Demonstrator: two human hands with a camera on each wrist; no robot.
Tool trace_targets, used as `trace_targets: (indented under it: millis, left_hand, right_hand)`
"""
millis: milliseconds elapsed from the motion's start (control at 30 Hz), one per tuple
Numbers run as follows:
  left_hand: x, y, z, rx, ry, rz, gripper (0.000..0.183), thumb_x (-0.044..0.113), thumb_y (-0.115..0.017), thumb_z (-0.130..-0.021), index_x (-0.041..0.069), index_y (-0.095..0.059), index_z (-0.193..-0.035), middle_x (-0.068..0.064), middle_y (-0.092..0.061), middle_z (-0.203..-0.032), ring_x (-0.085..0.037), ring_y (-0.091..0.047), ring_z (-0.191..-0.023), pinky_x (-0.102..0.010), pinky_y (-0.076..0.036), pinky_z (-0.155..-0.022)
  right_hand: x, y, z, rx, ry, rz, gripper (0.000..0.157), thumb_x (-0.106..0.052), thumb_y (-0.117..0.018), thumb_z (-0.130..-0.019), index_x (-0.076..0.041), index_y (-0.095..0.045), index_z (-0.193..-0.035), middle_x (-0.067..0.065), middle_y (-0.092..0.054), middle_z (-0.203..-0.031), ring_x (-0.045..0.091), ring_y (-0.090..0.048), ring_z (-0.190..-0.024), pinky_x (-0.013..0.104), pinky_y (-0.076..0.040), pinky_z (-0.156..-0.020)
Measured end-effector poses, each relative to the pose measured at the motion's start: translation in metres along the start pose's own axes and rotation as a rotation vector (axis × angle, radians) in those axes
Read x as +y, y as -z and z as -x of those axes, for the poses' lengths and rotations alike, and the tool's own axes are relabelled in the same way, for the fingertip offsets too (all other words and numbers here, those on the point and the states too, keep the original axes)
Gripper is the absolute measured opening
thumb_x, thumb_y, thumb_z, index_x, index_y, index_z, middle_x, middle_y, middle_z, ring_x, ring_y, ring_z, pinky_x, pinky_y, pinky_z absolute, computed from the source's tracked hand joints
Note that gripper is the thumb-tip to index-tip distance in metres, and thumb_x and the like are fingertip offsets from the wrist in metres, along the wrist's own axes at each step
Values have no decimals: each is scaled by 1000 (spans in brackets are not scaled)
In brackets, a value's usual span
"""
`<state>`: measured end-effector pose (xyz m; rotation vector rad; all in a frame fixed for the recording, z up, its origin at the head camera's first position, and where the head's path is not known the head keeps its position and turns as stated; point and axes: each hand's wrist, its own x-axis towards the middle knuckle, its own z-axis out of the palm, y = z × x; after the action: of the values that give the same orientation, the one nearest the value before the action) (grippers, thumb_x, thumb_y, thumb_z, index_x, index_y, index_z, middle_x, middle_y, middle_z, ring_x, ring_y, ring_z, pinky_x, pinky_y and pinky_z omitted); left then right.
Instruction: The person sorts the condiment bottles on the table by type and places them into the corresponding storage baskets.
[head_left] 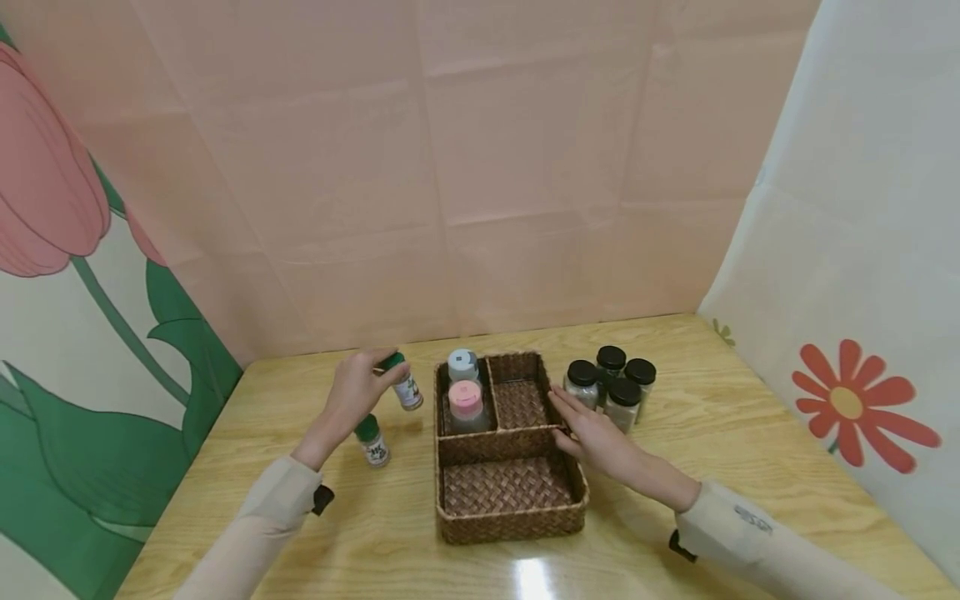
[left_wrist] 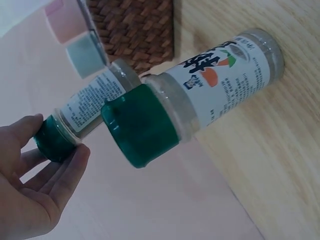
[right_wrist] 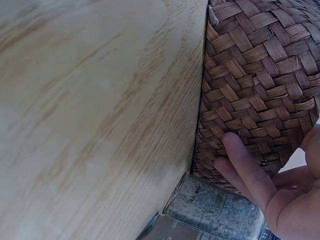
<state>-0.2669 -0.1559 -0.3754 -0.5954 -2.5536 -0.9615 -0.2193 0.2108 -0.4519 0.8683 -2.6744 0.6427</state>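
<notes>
My left hand [head_left: 358,385] pinches the green cap of a small seasoning shaker bottle [head_left: 408,393], left of the woven basket [head_left: 513,523]. A second green-capped shaker bottle [head_left: 377,451] stands on the table nearer me; in the left wrist view this labelled bottle [left_wrist: 220,80] fills the foreground, with the held one [left_wrist: 95,102] behind it. My right hand [head_left: 603,440] rests at the basket's right side, its fairly straight fingers [right_wrist: 247,170] against the outer wall and the thumb by the rim. Two bottles, one pink-capped [head_left: 466,398] and one light-blue-capped [head_left: 462,363], stand in the back-left compartment.
Several black-capped jars [head_left: 624,392] stand close together right of the basket, just beyond my right fingers. The basket has a back-right compartment [head_left: 519,402] and a wide front one [head_left: 506,485]. A pink sheet [head_left: 480,208] hangs behind the wooden table [head_left: 390,542].
</notes>
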Motion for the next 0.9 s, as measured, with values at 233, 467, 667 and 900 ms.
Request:
trace_targets:
  millis: [233,467,667,900]
  left_hand:
    - [4,2,-4,13,-4,37,33,18,-69,-95,-3,-68,-121,-13,-72,-102,-16,-70,-79,-35,-57,-69]
    - [9,4,-9,33,-24,17,34,16,-68,-95,-4,-66,-123,-16,-70,-107,-21,-70,-84,-38,-58,-73]
    - [13,5,-11,47,-31,9,38,16,-68,-96,-5,-63,-127,-18,-70,-109,-22,-71,-83,-37,-58,-69]
    - [20,5,-17,49,-35,4,40,19,-65,-98,-7,-62,-128,-19,-70,-106,-23,-66,-78,-37,-53,-65]
  right_hand:
    - [-1,1,1,-6,-3,-10,58,-3,-67,-92,18,-40,-139,36,-37,-145,-1,-43,-49,21,-41,-46]
    - [1,1,1,-22,-20,-9,59,-3,-66,-92,18,-39,-140,36,-37,-146,0,-44,-51,21,-43,-48]
    - [0,0,0,0,2,4,58,-2,-67,-92,19,-41,-139,36,-39,-144,0,-41,-49,22,-41,-47]
    - [-2,1,0,9,7,-3,57,-3,-67,-92,18,-42,-138,36,-39,-144,-1,-37,-46,21,-39,-45]
